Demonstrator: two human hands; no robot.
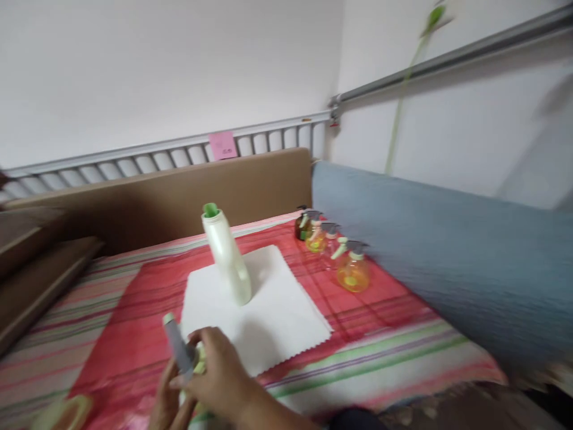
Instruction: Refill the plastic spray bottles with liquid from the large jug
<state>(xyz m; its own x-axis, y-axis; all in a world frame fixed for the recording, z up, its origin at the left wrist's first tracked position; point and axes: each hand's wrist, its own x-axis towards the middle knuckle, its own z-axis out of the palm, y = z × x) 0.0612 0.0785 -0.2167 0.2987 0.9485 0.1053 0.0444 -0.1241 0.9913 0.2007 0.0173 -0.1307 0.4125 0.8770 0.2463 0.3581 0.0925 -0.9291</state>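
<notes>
Low in the head view, both my hands are closed around a trigger spray bottle. Its grey sprayer head (179,346), with a pale green nozzle tip and trigger, points up and away to the left. My right hand (219,373) grips the sprayer from the right. Underneath and to the left, my left hand (168,400) wraps the lower part, and most of the bottle's body is hidden by the fingers. Beyond them, a tall pale green plastic bottle (229,260) with a green spout and a side handle stands on a white cloth (286,322).
Several spray bottles line the right side: an amber one (353,275), a clear pink one (330,248), a yellowish one (315,239) and a dark brown one (302,226). A roll of tape (67,413) lies at lower left on the striped red cover (120,334).
</notes>
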